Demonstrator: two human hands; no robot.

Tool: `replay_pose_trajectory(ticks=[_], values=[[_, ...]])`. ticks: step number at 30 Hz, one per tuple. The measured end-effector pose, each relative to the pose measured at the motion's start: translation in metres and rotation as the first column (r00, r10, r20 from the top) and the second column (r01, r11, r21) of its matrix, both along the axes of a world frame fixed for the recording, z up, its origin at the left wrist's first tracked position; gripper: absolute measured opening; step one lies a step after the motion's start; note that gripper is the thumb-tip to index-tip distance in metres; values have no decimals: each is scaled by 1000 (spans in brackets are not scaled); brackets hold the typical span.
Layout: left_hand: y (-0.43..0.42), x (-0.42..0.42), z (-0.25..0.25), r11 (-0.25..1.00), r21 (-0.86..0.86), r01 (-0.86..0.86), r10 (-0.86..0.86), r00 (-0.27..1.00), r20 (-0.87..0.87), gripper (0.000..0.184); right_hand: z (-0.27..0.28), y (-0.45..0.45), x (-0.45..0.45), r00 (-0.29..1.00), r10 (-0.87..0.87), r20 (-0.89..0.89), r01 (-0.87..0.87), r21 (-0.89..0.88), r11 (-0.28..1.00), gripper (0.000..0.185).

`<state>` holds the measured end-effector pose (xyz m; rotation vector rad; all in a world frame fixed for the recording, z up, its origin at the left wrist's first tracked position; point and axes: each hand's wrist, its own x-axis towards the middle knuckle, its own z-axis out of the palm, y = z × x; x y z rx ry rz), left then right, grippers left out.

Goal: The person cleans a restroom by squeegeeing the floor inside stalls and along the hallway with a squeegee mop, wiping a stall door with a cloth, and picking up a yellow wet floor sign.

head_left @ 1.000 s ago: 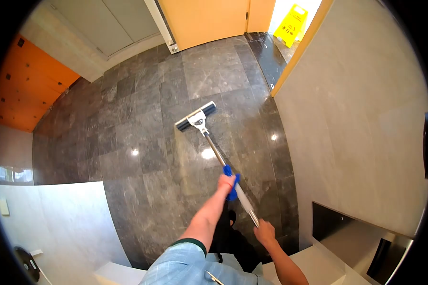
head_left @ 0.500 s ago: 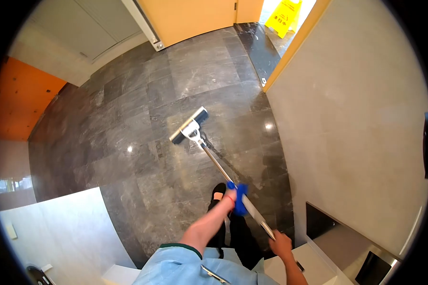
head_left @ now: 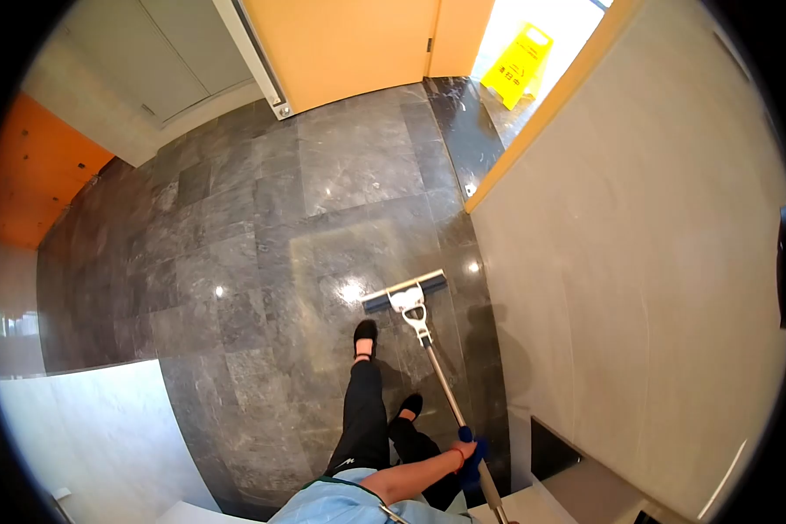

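Observation:
A sponge mop (head_left: 408,299) has its wide, flat head on the grey tiled floor, near the base of the right-hand wall. The long metal pole (head_left: 444,382) runs from the head down to the bottom edge of the head view. My left hand (head_left: 465,449) is closed round the pole at its blue part (head_left: 473,465). The pole's upper end passes out of the frame. My right hand is out of sight. Just left of the mop head is my black shoe (head_left: 366,332), with the other shoe (head_left: 410,404) behind it, beside the pole.
A yellow floor sign (head_left: 520,66) stands in the doorway at the upper right, next to an orange door (head_left: 345,48). A beige wall (head_left: 629,236) borders the floor on the right. At lower left is a pale counter or partition (head_left: 96,415); an orange panel (head_left: 39,166) stands far left.
The mop head has come back toward me and to the right, turning more level across the view. One foot has stepped forward. My right hand has dropped out of view.

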<state>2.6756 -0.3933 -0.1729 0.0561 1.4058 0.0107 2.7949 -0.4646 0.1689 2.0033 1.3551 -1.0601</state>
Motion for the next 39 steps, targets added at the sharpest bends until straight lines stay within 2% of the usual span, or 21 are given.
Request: replay_pose_trajectory(ticks=[1,2,3,4,5,6,9,10,11,12,13,14,15,17,19,23,24,27,30,35,39], values=[[65,-59,69,1000,16,-5,7,994,-110,50,-19,18,-10,999,5,-43,-1,76,997,24],[99,-87,79,992,107,-69,83,988,-130,48,-39,38,-25,996,10,-88,4,153,988,23],[112,-97,30,969,244,-43,86,981,-171,45,-53,67,-47,995,17,-93,-2,157,988,23],[148,-128,22,947,275,-167,204,972,-113,47,-64,103,-74,987,84,-138,-51,233,971,22],[186,-156,15,951,297,-84,158,959,-235,45,-79,139,-97,973,151,-177,-90,310,946,21],[226,-189,11,935,355,2,117,942,-313,44,-107,175,-118,980,97,-175,-52,246,968,23],[346,-292,-19,882,448,-148,326,877,-353,49,-149,301,-223,963,153,-223,-92,262,961,24],[391,-339,45,875,479,-69,314,835,-453,52,-155,344,-265,945,133,-299,-27,335,942,21],[420,-372,0,856,500,-133,365,841,-401,55,-169,382,-300,924,158,-347,-19,373,928,22],[456,-409,45,875,484,-12,310,782,-541,56,-180,418,-337,917,204,-342,-38,435,900,23],[477,-435,-4,827,560,-45,370,793,-483,54,-198,450,-368,893,238,-382,18,559,829,21],[497,-462,-52,773,629,-83,424,805,-416,53,-227,483,-387,881,244,-405,23,553,833,20],[520,-485,-38,769,637,41,353,804,-479,50,-229,516,-404,863,101,-495,130,409,903,18],[555,-500,-25,720,691,-60,401,849,-344,42,-196,580,-438,788,-252,-561,319,24,947,17],[582,-492,-4,685,706,-183,472,849,-239,36,-185,606,-445,715,-279,-641,420,75,905,14],[582,-448,41,700,700,-143,427,869,-249,34,-172,606,-397,728,-280,-626,397,53,916,15],[578,-424,-10,691,722,-42,380,870,-314,27,-172,599,-376,716,-285,-637,407,50,912,15],[550,-372,21,625,724,291,185,846,-499,36,-152,558,-319,678,-324,-660,464,43,885,13],[519,-327,59,800,528,287,11,871,-491,62,-119,493,-278,722,-427,-545,502,-13,865,9],[435,-254,75,832,432,348,-110,867,-486,55,-62,342,-195,716,-558,-420,571,-107,814,11],[320,-165,72,855,413,313,-179,926,-331,49,-20,232,-124,643,-679,-355,649,-218,729,13]])
